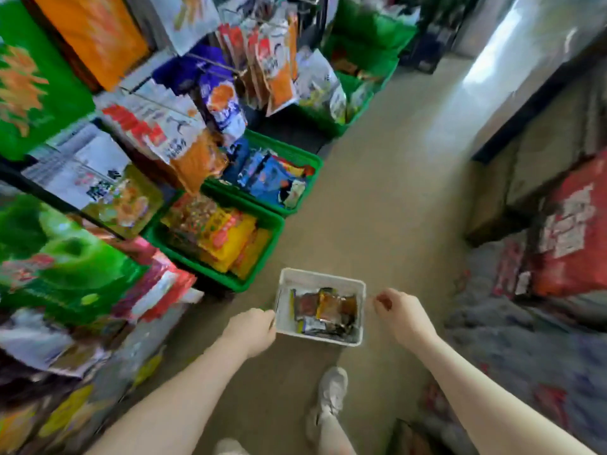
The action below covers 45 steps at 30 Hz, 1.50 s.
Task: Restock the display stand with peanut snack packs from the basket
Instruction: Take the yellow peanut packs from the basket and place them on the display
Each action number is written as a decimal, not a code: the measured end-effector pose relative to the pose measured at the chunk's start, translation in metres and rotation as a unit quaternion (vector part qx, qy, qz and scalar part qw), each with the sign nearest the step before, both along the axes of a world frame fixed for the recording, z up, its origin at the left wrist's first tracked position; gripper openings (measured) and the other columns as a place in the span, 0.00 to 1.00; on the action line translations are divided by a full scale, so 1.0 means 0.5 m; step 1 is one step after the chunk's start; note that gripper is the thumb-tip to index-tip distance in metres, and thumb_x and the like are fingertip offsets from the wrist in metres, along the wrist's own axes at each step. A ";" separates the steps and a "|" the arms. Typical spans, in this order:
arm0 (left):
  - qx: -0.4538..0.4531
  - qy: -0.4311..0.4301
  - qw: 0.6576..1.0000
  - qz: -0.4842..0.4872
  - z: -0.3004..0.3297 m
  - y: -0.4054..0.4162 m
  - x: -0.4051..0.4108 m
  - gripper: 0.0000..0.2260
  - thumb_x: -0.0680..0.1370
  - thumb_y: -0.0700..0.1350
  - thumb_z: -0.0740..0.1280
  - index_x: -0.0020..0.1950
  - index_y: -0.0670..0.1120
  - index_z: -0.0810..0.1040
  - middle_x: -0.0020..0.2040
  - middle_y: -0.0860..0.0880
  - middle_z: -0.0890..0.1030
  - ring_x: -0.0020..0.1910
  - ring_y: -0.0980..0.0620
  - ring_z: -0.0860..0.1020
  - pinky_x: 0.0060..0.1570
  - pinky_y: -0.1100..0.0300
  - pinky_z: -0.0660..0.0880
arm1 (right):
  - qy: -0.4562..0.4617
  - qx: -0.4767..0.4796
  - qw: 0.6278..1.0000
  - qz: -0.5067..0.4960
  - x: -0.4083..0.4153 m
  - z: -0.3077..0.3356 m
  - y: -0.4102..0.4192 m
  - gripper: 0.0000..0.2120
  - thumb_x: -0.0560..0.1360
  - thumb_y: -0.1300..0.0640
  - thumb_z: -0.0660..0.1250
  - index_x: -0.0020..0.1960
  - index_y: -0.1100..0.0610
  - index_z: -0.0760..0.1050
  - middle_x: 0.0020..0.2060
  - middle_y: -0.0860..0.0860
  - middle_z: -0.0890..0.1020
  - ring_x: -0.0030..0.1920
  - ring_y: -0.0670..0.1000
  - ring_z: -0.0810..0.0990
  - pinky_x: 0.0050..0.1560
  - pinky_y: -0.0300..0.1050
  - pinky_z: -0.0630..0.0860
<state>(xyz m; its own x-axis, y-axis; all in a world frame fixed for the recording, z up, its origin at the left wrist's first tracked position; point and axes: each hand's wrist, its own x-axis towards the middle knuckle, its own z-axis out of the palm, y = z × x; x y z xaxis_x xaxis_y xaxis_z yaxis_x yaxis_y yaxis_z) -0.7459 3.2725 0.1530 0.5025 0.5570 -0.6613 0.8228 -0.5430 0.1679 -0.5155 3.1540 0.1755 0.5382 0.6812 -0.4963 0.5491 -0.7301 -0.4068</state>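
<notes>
The left hand grips the left rim of a small white basket, fingers curled around its edge, holding it above the shop floor. Peanut snack packs lie piled inside; the right hand, loosely curled and holding nothing, hovers just beside the right rim. The display stand of hanging snack bags stands to the left, above green crates

Basket between the hands: white plastic, matt. Snack packs inside: glossy foil film. Crates ahead-left: green plastic, smooth. Floor: matt, smooth.
</notes>
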 end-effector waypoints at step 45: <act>-0.019 0.034 0.997 -0.071 -1.280 0.237 0.296 0.13 0.78 0.46 0.63 0.62 0.48 0.71 0.65 0.45 0.73 0.64 0.43 0.68 0.63 0.51 0.64 | 0.004 -0.048 0.886 0.462 0.112 -1.211 0.249 0.18 0.70 0.59 0.68 0.59 0.48 0.75 0.63 0.53 0.76 0.67 0.62 0.68 0.67 0.63 0.65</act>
